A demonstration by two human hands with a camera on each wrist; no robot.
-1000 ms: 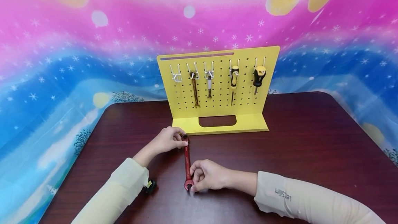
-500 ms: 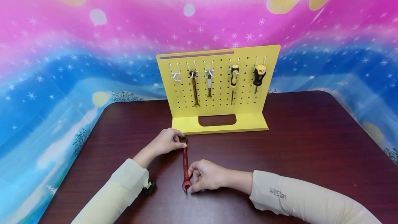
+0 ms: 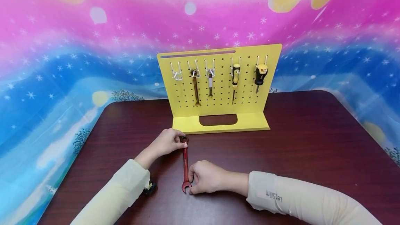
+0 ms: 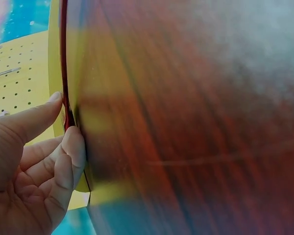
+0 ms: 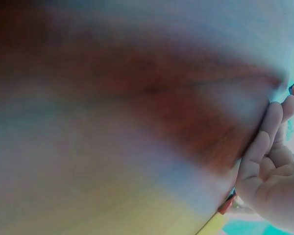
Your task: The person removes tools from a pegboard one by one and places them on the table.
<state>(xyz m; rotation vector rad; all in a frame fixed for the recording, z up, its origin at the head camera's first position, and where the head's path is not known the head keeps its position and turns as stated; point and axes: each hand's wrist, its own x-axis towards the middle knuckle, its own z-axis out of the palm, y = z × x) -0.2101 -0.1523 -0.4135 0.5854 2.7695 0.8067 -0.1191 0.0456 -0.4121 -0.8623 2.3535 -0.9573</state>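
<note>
A red combination wrench point(image 3: 185, 164) lies lengthwise before the pegboard, ring end away from me and open end nearer. My left hand point(image 3: 165, 142) pinches its ring end between thumb and fingers; the left wrist view shows the wrench point(image 4: 65, 63) edge-on, rising from those fingertips. My right hand point(image 3: 207, 178) is at the open end, with curled fingers and thumb against its right side. In the right wrist view, my right hand point(image 5: 269, 169) hides most of the wrench, and a short red piece shows below the fingers.
A yellow pegboard point(image 3: 218, 105) stands behind the hands. From its white hooks hang a long wrench point(image 3: 196, 88), a shorter wrench point(image 3: 210, 84) and two screwdrivers point(image 3: 235, 75); the leftmost hook point(image 3: 177, 75) holds no tool. The dark wooden table point(image 3: 297, 141) extends around them.
The open end of the wrench has shifted slightly left, and my right hand has moved left with it. My left hand keeps its pinch on the ring end, almost in place.
</note>
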